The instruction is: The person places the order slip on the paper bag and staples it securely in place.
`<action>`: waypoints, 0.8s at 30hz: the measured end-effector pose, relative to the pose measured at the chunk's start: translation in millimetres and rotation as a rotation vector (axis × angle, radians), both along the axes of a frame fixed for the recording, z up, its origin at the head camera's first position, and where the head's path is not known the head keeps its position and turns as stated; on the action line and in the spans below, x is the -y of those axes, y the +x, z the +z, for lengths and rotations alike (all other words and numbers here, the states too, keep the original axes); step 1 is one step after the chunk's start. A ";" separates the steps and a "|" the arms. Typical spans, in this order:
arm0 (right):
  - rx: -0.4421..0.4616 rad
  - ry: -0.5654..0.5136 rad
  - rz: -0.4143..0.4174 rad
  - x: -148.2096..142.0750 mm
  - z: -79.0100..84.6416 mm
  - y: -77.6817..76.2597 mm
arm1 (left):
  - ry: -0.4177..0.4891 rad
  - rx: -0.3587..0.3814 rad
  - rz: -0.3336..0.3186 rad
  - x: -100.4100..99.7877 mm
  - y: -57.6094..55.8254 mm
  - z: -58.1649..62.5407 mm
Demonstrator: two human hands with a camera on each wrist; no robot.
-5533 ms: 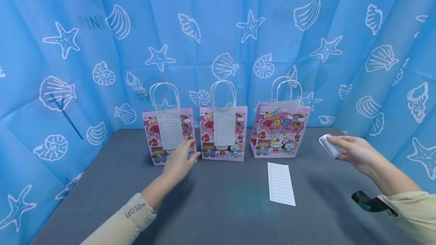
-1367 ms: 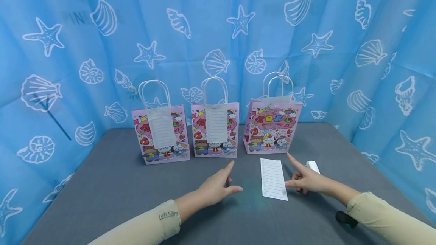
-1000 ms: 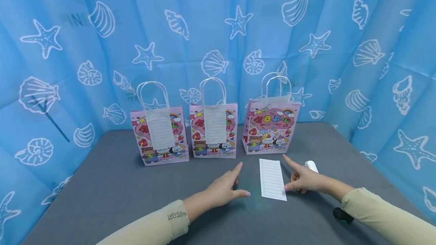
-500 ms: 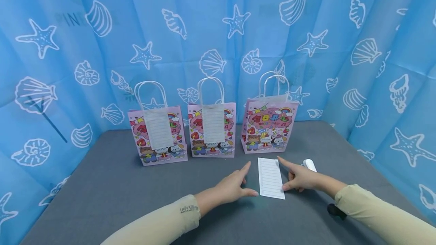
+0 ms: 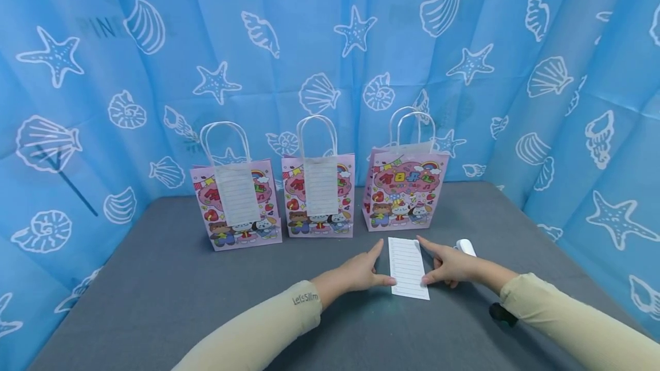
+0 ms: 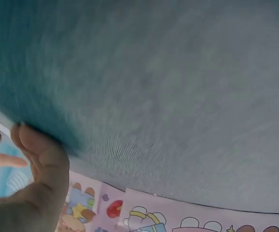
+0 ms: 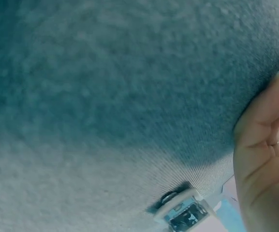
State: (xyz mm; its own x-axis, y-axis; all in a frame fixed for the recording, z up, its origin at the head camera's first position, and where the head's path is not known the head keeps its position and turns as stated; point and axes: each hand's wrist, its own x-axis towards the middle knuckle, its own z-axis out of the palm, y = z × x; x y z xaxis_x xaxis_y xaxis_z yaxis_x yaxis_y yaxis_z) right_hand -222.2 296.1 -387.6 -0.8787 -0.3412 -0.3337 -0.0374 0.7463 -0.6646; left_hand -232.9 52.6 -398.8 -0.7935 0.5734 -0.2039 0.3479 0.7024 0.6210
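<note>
A white lined paper slip [image 5: 406, 268] lies flat on the grey table between both hands. My left hand [image 5: 356, 273] is at its left edge, thumb tip touching the slip and index finger extended close to the upper left side. On the other side, my right hand [image 5: 447, 262] has its index fingertip at the upper right corner and its thumb at the right edge. Just behind the right hand lies a small white rounded device [image 5: 465, 247], partly hidden; the right wrist view shows the device [image 7: 187, 217] with a dark inside. Neither wrist view shows the slip clearly.
Three pink cartoon paper gift bags stand in a row: left bag [image 5: 268, 216], middle bag [image 5: 346, 188], right bag [image 5: 407, 188]. Lined slips hang on the left and middle bags' fronts. A blue shell-print curtain [image 5: 330, 44] hangs behind the table [image 5: 180, 296].
My right hand has put the white device down on the table and moved to the slip's right edge. My left hand has left the left bag and come rightward to the slip.
</note>
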 end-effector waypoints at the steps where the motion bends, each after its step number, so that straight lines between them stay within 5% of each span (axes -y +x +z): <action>1: 0.002 0.010 -0.003 0.4 -0.1 -0.2 | -0.023 -0.001 -0.010 -1.7 -2.2 -0.2; 11: 0.023 0.095 -0.017 3.7 1.1 -4.2 | -0.271 -0.017 -0.011 -20.6 -14.2 -1.7; 19: 0.043 0.127 -0.036 4.0 2.1 -5.7 | -0.322 -0.011 0.086 -32.5 -10.7 4.2; 24: 0.038 0.150 -0.024 7.0 2.6 -7.3 | -0.364 -0.043 0.093 -34.2 -10.4 5.6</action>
